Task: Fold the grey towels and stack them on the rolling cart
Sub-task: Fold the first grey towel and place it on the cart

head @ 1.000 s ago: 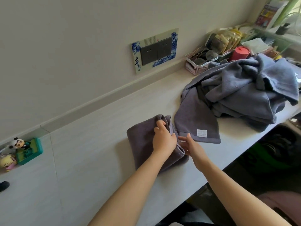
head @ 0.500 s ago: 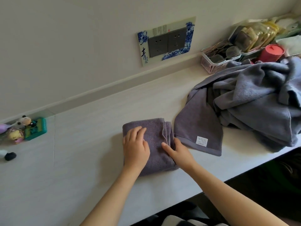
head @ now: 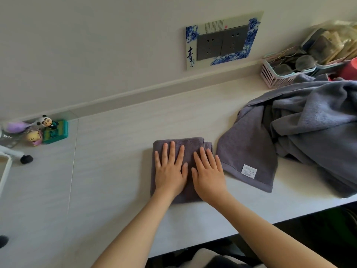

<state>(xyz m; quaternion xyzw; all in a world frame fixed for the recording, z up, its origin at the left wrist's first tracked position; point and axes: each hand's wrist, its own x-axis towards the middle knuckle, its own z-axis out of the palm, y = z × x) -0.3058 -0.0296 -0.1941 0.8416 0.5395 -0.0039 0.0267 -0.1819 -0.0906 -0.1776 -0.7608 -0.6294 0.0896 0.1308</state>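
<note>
Heap of unfolded grey towels [head: 313, 132] at 3 o'clock, just beside the folded towel [head: 185, 144]; pink basket [head: 274, 76] at 2, toy figures [head: 44, 128] at 9. White counter [head: 116, 151], socket plate [head: 222, 41] on wall at 12. Left hand [head: 170, 171] and right hand [head: 208, 174] both flat, fingers straight, pressing folded towel at centre; half a second ago the right touched only its edge.
</note>
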